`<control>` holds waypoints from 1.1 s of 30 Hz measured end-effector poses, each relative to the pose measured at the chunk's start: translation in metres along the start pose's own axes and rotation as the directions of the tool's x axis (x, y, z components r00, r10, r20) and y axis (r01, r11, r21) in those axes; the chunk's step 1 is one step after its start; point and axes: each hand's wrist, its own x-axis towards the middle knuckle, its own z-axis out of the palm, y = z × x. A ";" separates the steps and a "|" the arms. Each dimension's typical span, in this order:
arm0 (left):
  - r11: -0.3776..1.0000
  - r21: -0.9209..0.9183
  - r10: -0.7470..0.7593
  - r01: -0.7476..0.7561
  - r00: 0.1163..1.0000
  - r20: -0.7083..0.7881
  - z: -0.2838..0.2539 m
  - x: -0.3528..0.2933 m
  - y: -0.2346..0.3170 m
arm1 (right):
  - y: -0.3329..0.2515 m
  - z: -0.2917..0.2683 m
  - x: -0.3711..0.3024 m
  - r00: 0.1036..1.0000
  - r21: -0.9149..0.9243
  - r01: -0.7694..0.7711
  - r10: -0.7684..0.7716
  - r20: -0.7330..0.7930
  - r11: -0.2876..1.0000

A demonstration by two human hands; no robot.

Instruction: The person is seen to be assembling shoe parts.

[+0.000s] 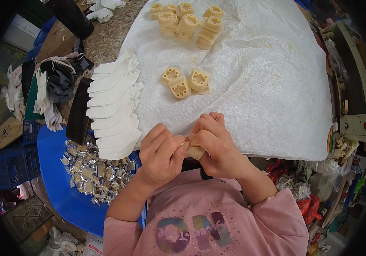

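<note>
Close to the table's near edge, both my hands work on a small beige shoe heel (196,152), mostly covered by my fingers. My left hand (161,150) is closed, its thumb and finger pinching the left edge of the piece. My right hand (218,147) wraps round it from the other side. Beyond my hands lies a small cluster of cream plastic heels (180,88) with holes in their ends. To the left, white curved cut pieces (114,109) are fanned out in an overlapping row.
A white woven sheet (268,85) covers the tabletop. More cream heels (189,23) stand stacked at the far side. A blue bin (53,179) with shiny silver pieces (100,173) is at lower left. Dark cloth scraps (59,81) hang at left; a metal frame (355,85) stands right.
</note>
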 end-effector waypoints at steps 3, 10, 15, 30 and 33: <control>0.997 -0.059 -0.055 0.057 0.998 0.037 -0.003 -0.006 0.000 | -0.002 0.002 0.000 1.000 0.027 0.023 -0.023 0.003 0.999; 0.999 0.049 -0.002 0.008 0.993 -0.115 -0.009 -0.004 0.002 | 0.001 -0.002 0.005 0.994 -0.041 0.065 -0.068 -0.085 0.997; 0.997 0.044 -0.055 0.070 0.957 -0.283 -0.019 -0.015 -0.012 | 0.003 -0.002 -0.006 0.987 0.159 -0.047 0.071 -0.142 0.986; 0.992 0.049 0.121 -0.118 0.991 -0.052 0.004 -0.014 0.007 | -0.016 0.015 -0.027 0.760 0.903 -0.299 0.649 0.029 0.309; 0.970 0.169 0.179 -0.177 0.984 0.000 0.003 -0.008 0.008 | -0.018 0.013 -0.027 0.793 0.875 -0.325 0.608 0.045 0.359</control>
